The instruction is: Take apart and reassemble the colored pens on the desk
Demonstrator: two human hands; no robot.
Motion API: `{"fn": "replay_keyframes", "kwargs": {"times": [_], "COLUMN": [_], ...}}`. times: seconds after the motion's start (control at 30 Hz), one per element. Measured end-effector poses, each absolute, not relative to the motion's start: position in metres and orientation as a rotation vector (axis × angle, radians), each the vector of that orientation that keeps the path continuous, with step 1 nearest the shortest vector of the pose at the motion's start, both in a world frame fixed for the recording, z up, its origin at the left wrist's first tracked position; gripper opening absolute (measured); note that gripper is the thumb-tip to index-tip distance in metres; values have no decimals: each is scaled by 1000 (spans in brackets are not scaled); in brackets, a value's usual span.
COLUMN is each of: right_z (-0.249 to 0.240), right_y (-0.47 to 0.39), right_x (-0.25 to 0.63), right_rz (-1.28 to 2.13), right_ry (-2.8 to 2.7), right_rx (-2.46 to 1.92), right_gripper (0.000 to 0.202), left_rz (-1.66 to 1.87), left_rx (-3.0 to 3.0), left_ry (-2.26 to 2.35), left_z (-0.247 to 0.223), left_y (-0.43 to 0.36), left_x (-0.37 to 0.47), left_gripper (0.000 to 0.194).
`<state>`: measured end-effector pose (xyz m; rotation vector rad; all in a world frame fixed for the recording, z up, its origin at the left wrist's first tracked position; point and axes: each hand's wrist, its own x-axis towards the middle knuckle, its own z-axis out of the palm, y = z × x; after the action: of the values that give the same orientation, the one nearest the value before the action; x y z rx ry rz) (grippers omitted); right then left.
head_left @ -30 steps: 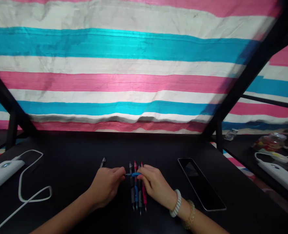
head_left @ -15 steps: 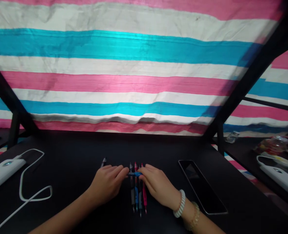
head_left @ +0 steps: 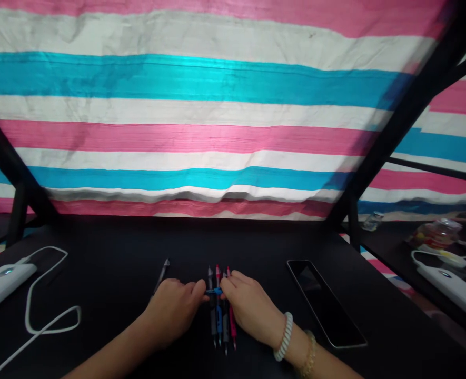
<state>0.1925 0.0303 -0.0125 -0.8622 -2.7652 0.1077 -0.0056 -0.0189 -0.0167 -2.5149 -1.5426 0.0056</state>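
Observation:
A slim blue pen [head_left: 214,291] is held crosswise between my two hands, most of it hidden by the fingers. My left hand [head_left: 178,305] is closed on its left end, thumb and fingers pinched together. On the other end, my right hand [head_left: 248,300] is closed too. Below the held pen, several pens lie side by side, pointing away from me: a grey one [head_left: 212,321], a blue one [head_left: 219,319], another dark grey one [head_left: 225,326] and a pink one [head_left: 233,325]. A lone grey pen [head_left: 161,276] lies slanted beyond my left hand.
A black phone [head_left: 327,305] lies right of my right hand on the black table [head_left: 138,242]. At left are a white power bank [head_left: 7,287] and its looped cable [head_left: 29,300]. Dark slanted posts [head_left: 390,142] flank the table, before a striped sheet [head_left: 201,79].
Both hands have moved slightly toward me with the crosswise pen. My left hand has shifted left and down, so more of the lone grey pen shows. The view has shifted slightly.

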Motion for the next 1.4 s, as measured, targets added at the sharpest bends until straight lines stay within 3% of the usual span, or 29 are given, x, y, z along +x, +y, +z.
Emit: {"fn": "replay_keyframes", "kwargs": {"times": [0.33,0.4,0.53,0.63,0.7,0.87,1.0,1.1,1.23,1.4], "right_z": [-20,-17,-12,-11,-12,-16,-15,-12,-13,-16], "right_y": [35,36,35,37,39,41,38,37,39,42], "right_x": [193,195,199,199,198,196,196,196,196,197], "right_rz": [-213,-58,567,923,1057,1107,1230,1318,1330,1450], "right_ry": [-2603,-2539,-2336,-2183,-2111,-1994,-1957,-1944,-1891,-1870], "right_rx": [-618,-618,-742,-856,-896,-963,-948,-935,-927,-935], "right_gripper": [15,17,17,37,41,9,15,34,17,29], "left_rz": [-279,-371,-528,-597,-620,-650,-667,-671,-666,-679], "left_rx": [-2637,-2585,-2420,-2325,-2284,-2282,-2285,-2279,-2276,-2295], "left_ry": [-1633,-1599,-1480,-1366,-1308,-1272,-1255,-1248,-1265,-1277], "left_z": [-11,-13,-18,-21,-23,-26,-25,-24,-24,-25], "left_y": [-21,-20,-16,-14,-13,-13,-14,-13,-13,-13], "left_x": [-14,-15,-19,-21,-21,-20,-19,-19,-20,-20], "left_gripper": [28,26,21,19,19,20,20,21,20,16]}}
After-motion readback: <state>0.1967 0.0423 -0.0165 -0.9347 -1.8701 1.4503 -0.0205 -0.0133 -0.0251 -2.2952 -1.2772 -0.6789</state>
